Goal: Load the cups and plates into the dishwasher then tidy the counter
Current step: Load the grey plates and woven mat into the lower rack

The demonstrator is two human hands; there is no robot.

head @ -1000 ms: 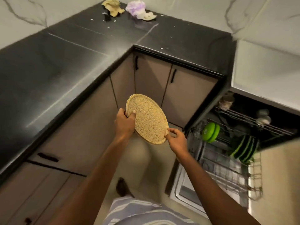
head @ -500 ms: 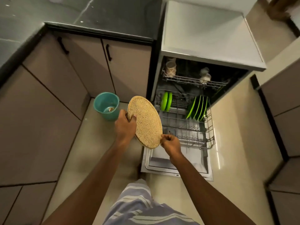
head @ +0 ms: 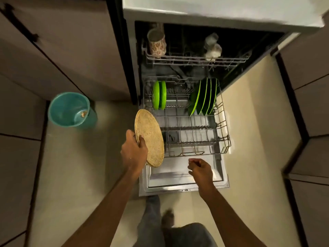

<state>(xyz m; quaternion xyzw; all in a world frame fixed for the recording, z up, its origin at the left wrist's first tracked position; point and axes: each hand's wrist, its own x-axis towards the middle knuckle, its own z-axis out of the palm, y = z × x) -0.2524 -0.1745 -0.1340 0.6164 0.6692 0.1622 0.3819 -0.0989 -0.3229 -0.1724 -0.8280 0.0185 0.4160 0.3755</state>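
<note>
Left hand grips plate beside rack holding green plates; right hand slack, empty.

One speckled plate, two small green plates on the left, four large green plates on the right, one floral mug, one teal bucket.

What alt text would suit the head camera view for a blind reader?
A person's left hand holds a speckled tan plate on edge by an open dishwasher's pulled-out lower rack, which holds green plates. The right hand hovers empty over the door.
</note>
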